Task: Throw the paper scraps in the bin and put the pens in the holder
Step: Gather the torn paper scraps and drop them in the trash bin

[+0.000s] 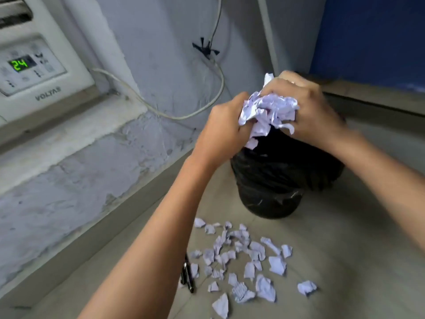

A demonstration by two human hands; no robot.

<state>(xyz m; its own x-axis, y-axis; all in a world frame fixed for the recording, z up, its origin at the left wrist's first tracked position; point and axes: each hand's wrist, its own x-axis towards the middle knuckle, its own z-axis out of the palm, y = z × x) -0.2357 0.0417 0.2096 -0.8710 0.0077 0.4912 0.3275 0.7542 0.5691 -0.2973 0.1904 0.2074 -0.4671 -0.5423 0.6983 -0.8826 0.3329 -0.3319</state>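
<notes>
A crumpled bunch of white paper scraps is squeezed between my left hand and my right hand, held right above the mouth of a black bin lined with a black bag. Several more torn scraps lie scattered on the tiled floor in front of the bin. Two dark pens rest on the floor at the left edge of the scraps, partly hidden by my left forearm. No pen holder is in view.
A window air conditioner showing 24 sits in the wall at the left, above a worn ledge. A white cable hangs along the wall behind the bin. A blue wall stands at the right.
</notes>
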